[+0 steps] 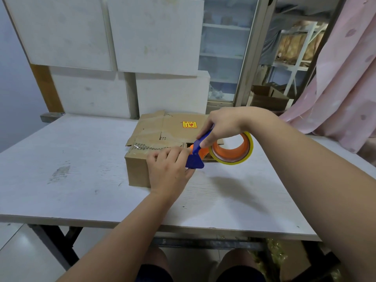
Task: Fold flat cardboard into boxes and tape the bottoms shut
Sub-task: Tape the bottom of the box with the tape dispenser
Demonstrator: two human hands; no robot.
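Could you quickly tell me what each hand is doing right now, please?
Left hand: open, fingers pressing on the cardboard box.
Right hand: closed around the handle of the tape dispenser.

We see a brown cardboard box (136,169) on the white table (77,180), a little beyond its middle. It is low and squarish, with the flaps folded shut on top. The top is creased, with old clear tape strips and a yellow-and-red label (189,124) on the far part. A small dark gap (190,145) shows between the flaps. A tape dispenser (194,159) with a blue handle and cutter and an orange core sits at the box's near-right top edge. It carries a roll of clear yellowish tape (248,148), tilted, with its open side towards us. The right hand (221,125) grips the handle. The left hand (168,171) lies flat on the box's near edge, just beside the cutter.
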